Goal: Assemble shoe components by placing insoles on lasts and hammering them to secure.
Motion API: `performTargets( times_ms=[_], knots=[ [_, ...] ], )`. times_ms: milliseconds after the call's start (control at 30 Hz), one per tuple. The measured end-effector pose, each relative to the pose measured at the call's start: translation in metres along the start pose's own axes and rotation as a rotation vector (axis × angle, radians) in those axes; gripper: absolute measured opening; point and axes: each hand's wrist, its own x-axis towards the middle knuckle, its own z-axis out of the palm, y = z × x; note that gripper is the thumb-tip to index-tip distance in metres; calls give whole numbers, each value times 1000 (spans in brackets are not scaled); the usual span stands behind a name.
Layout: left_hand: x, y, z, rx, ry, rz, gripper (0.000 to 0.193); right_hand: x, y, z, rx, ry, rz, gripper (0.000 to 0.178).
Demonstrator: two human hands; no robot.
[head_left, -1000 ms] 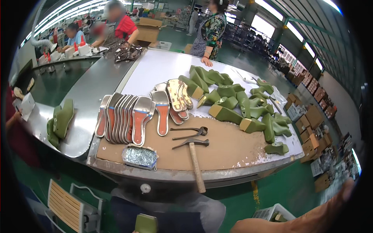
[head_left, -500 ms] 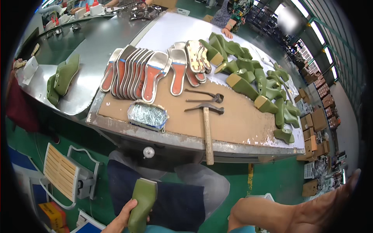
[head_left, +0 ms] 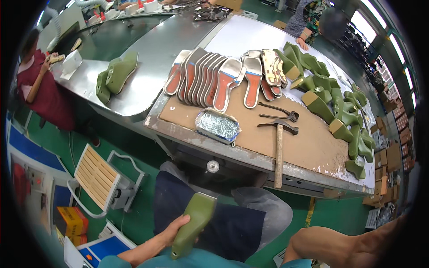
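My left hand [head_left: 178,227] grips a green shoe last [head_left: 195,219] over my lap, its flat light end tilted up and away from me. My right forearm [head_left: 326,245] bends outward at the lower right. The dark rim of the picture cuts off that hand, so its fingers do not show. On the worktable ahead lie a hammer [head_left: 279,152] with a wooden handle and, just behind it, a pair of pincers [head_left: 281,112]. To their left stands a tray of small metal nails [head_left: 218,126].
A row of insoles [head_left: 196,80] leans along the worktable [head_left: 313,154]. Many green lasts [head_left: 319,107] are heaped on its right side. Two more lasts [head_left: 117,76] stand on the metal table. A slatted chair [head_left: 96,178] is at the left. A co-worker in dark red [head_left: 49,98] stands beyond it.
My view has swung left, so the table and tools sit further right. A co-worker at the left has come into view. My right hand has passed out of the picture. The last stays in my left hand.
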Motion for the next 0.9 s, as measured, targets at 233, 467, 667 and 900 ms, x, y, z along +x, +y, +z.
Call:
performTargets(
  times_ms=[233,467,667,900],
  knots=[
    [-10,5,1,-11,-7,60,61,51,22,-16,-22,-193,-174,40],
    [-20,28,63,162,204,28,59,59,21,-40,-176,-143,-242,43],
    [-17,-5,17,18,54,90,64,41,14,-31,-111,-237,-135,45],
    [-27,4,18,34,120,122,69,18,2,3,-141,-278,48,48]
  ],
)
